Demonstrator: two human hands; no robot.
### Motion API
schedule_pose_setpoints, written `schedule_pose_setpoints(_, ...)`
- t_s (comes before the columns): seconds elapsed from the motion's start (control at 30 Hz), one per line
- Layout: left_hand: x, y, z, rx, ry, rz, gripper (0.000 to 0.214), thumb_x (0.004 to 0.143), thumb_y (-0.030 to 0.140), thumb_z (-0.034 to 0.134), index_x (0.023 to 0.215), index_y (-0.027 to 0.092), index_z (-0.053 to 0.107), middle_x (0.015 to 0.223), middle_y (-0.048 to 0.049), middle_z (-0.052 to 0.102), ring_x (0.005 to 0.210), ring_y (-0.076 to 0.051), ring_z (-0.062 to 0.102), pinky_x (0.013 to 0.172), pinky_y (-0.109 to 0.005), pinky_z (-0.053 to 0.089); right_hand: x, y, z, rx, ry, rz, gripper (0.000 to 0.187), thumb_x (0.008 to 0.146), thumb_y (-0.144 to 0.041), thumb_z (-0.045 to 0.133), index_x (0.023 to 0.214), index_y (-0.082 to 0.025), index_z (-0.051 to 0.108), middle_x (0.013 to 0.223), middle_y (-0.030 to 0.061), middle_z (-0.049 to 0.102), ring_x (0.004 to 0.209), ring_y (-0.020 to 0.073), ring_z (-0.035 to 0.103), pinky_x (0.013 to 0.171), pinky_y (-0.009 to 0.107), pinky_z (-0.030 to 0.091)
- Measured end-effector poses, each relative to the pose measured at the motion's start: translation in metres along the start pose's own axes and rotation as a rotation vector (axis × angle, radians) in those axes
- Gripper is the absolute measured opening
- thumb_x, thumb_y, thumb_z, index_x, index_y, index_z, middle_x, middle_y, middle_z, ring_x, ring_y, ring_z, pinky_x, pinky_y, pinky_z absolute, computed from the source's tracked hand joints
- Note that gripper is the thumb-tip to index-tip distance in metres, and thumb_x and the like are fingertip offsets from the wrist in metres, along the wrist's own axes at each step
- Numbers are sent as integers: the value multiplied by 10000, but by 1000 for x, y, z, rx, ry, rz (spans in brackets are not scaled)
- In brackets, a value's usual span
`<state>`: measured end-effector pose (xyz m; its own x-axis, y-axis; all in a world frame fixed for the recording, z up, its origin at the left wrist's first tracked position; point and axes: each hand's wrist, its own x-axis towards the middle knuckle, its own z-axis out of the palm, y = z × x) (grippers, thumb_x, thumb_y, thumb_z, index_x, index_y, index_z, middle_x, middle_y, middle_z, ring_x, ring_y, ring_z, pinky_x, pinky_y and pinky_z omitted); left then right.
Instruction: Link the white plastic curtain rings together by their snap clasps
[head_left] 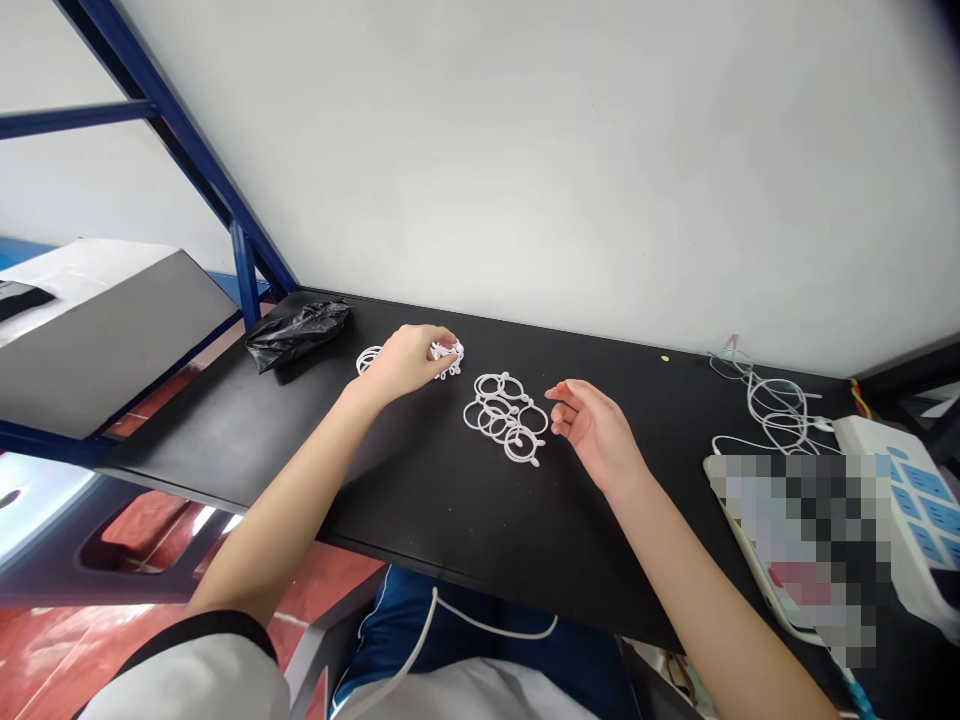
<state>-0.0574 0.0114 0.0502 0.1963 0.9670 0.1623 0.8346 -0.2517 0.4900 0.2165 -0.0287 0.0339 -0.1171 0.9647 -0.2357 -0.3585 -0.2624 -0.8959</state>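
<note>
My left hand (411,360) reaches over a small cluster of white pieces with little loops (448,358). Its thumb and fingers are apart, with some of the pieces showing between them; whether it touches them is unclear. Partly hidden behind that hand lie more white rings (367,358). A loose heap of thin white rings with small tabs (501,412) is spread on the black table (450,500), between my two hands. Just right of this heap, my right hand (589,425) hovers with loosely bent fingers, and nothing shows in it.
A crumpled black plastic bag (300,333) lies at the table's back left. On the right are a tangled white cable (780,405), a partly pixelated device (795,550) and a white power strip (900,500). A pale wall (562,180) stands behind the table.
</note>
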Motion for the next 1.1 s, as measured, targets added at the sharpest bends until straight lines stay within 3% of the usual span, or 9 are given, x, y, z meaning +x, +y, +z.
schedule_pose_setpoints(0.23, -6, 4, 21, -85, 208, 212, 222, 865, 165, 480, 977, 158, 672, 934, -40, 707, 701, -124, 605, 661, -241, 470, 5, -1, -5, 49, 93, -4, 196, 674, -345, 792, 734, -191, 688, 753, 15, 687, 543, 90, 525, 477, 220, 461)
schedule_pose_setpoints(0.3, -10, 5, 30, -71, 176, 281, 268, 840, 105, 460, 1001, 162, 667, 981, -55, 702, 833, -161, 624, 693, -260, 498, 6, -1, -6, 60, 119, 2, 194, 672, -341, 793, 736, -191, 688, 745, 11, 679, 545, 88, 522, 475, 218, 459)
schedule_pose_setpoints(0.47, -19, 13, 47, 15, -23, 477, 431, 783, -13, 396, 1102, 140, 643, 1206, -111, 636, 1145, -241, 553, 970, -393, 506, 8, 1, -8, -8, 148, -42, 198, 702, -364, 763, 751, -194, 676, 755, 14, 669, 557, 93, 527, 484, 225, 454)
schedule_pose_setpoints(0.53, -21, 15, 51, 22, -78, 500, 455, 761, -25, 412, 1122, 137, 636, 1264, -122, 608, 1182, -253, 541, 1003, -409, 497, 9, 4, -10, -137, 160, -115, 209, 739, -395, 733, 764, -198, 667, 808, 30, 680, 612, 115, 562, 515, 241, 475)
schedule_pose_setpoints(0.63, -23, 17, 54, 46, -149, 490, 450, 780, -9, 435, 1154, 148, 630, 1248, -112, 626, 1164, -256, 564, 1009, -418, 499, 11, 8, -15, -510, 158, -258, 222, 763, -418, 719, 831, -211, 675, 863, 49, 680, 707, 161, 604, 555, 270, 490)
schedule_pose_setpoints(0.77, -23, 18, 56, 58, -183, 466, 374, 853, 32, 428, 1141, 140, 642, 1134, -101, 672, 1067, -235, 612, 961, -388, 521, 13, 13, -20, -940, 51, -322, 214, 761, -379, 721, 912, -232, 683, 746, 18, 635, 579, 151, 552, 519, 292, 439)
schedule_pose_setpoints(0.9, -22, 18, 58, 31, -154, 472, 325, 898, 57, 422, 1100, 150, 658, 1084, -96, 682, 1015, -219, 620, 907, -357, 527, 15, 20, -22, -1102, -50, -364, 132, 784, -319, 664, 887, -237, 671, 822, 27, 656, 565, 144, 547, 562, 314, 453)
schedule_pose_setpoints(1.1, -20, 12, 55, -78, -145, 412, 225, 917, 85, 451, 922, 169, 660, 922, -55, 684, 857, -175, 627, 795, -308, 515, 20, 18, -30, -1222, -4, -339, 93, 824, -270, 563, 781, -221, 629, 786, 32, 640, 581, 151, 548, 621, 329, 470)
